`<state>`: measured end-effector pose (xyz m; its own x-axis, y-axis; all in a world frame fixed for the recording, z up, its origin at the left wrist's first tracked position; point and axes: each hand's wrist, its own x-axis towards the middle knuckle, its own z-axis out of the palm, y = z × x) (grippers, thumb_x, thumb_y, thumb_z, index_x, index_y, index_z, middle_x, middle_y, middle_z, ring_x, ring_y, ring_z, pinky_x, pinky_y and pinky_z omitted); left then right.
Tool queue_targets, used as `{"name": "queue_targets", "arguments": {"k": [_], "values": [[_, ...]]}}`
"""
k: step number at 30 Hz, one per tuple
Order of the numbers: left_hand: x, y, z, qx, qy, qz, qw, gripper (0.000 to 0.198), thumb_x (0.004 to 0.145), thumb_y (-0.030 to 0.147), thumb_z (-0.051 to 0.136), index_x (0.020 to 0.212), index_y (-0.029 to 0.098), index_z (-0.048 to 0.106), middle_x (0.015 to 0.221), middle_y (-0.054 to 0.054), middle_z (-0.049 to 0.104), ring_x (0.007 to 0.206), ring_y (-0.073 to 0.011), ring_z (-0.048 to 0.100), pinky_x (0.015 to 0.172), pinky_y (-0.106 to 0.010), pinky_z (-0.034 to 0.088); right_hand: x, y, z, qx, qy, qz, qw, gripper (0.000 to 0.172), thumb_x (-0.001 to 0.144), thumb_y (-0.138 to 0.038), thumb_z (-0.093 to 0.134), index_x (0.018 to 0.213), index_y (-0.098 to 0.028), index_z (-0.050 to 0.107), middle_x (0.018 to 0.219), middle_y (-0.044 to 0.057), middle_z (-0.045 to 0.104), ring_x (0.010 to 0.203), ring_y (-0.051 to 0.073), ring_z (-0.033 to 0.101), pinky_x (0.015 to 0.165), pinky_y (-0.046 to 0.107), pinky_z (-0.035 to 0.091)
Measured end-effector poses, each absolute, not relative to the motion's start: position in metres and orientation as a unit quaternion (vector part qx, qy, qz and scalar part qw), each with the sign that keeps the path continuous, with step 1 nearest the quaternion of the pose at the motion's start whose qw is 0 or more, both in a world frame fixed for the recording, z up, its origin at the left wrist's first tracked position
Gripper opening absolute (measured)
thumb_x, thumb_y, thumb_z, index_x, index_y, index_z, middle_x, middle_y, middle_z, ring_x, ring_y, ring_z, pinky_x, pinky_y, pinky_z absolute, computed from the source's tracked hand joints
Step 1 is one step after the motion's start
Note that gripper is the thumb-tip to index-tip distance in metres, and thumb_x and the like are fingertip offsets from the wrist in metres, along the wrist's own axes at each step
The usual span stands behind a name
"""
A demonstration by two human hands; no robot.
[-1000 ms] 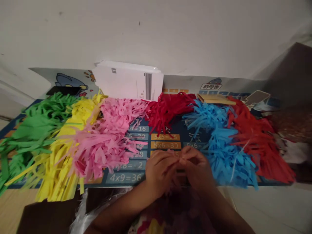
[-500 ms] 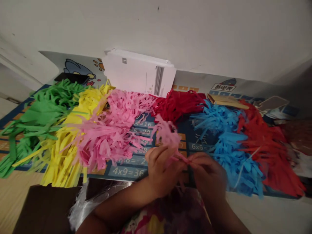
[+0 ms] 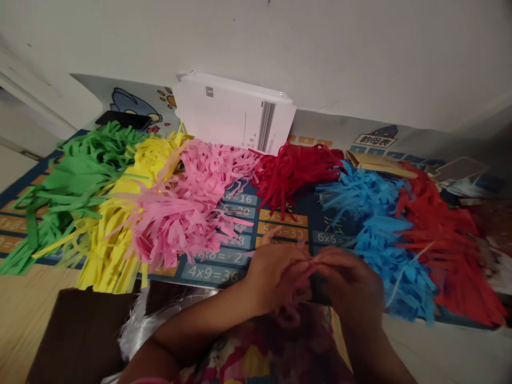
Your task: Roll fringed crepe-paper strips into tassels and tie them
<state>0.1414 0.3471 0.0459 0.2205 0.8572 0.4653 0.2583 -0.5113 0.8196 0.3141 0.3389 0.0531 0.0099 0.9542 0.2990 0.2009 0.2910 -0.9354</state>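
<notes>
The fingers [image 3: 291, 256] partly hide the held pink fringed paper [image 3: 295, 297].

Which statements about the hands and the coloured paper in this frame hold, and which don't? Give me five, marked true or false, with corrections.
1. The left hand holds a pink strip-fringed paper tassel. True.
2. The right hand holds scissors. False: its fingertips pinch the pink tassel, close against the left hand's.
3. A white rectangular package with a printed barcode stands behind the light-pink fringed paper bundles. True.
4. The green fringed paper bundles lie right of the yellow fringed paper bundles. False: they lie to their left.
5. The dark-red fringed paper bundle lies left of the bright-blue fringed paper bundles in the picture. True.
</notes>
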Motion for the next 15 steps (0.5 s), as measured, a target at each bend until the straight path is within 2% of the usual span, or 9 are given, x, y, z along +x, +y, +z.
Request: {"name": "queue_targets", "arguments": {"k": [3, 10, 13, 15], "values": [[0.141, 0.348, 0.045, 0.73, 0.387, 0.484, 0.288, 0.02, 0.1, 0.033, 0.053, 0.097, 0.022, 0.07, 0.088, 0.001, 0.079, 0.084, -0.0144, 0.075, 0.117, -0.044, 0.039, 0.315, 0.339, 0.049, -0.469, -0.587, 0.38, 0.54, 0.01, 0.081, -0.018, 0.075, 0.082, -0.028, 0.074, 0.078, 0.002, 0.073, 0.077, 0.019, 0.069, 0.068, 0.033, 0.057], [0.149, 0.348, 0.041, 0.716, 0.397, 0.494, 0.291, 0.018, 0.095, 0.031, 0.058, 0.087, 0.021, 0.07, 0.078, 0.001, 0.077, 0.077, -0.0148, 0.073, 0.107, -0.04, 0.047, 0.316, 0.339, 0.04, -0.453, -0.566, 0.415, 0.55, 0.012, 0.079, -0.017, 0.077, 0.08, -0.028, 0.074, 0.077, 0.002, 0.073, 0.077, 0.02, 0.069, 0.07, 0.035, 0.057], [0.154, 0.344, 0.04, 0.69, 0.421, 0.497, 0.317, 0.017, 0.092, 0.031, 0.059, 0.08, 0.022, 0.068, 0.073, 0.001, 0.074, 0.072, -0.0147, 0.071, 0.088, -0.034, 0.056, 0.314, 0.338, 0.041, -0.475, -0.554, 0.405, 0.551, 0.011, 0.079, -0.018, 0.077, 0.082, -0.028, 0.074, 0.079, 0.002, 0.074, 0.078, 0.02, 0.07, 0.072, 0.035, 0.058], [0.157, 0.342, 0.039, 0.662, 0.449, 0.497, 0.337, 0.016, 0.091, 0.031, 0.06, 0.081, 0.021, 0.067, 0.074, -0.001, 0.073, 0.073, -0.0155, 0.071, 0.073, -0.029, 0.058, 0.312, 0.337, 0.042, -0.494, -0.55, 0.379, 0.556, 0.009, 0.079, -0.019, 0.077, 0.08, -0.027, 0.074, 0.079, 0.002, 0.074, 0.079, 0.02, 0.07, 0.072, 0.035, 0.058]]}}
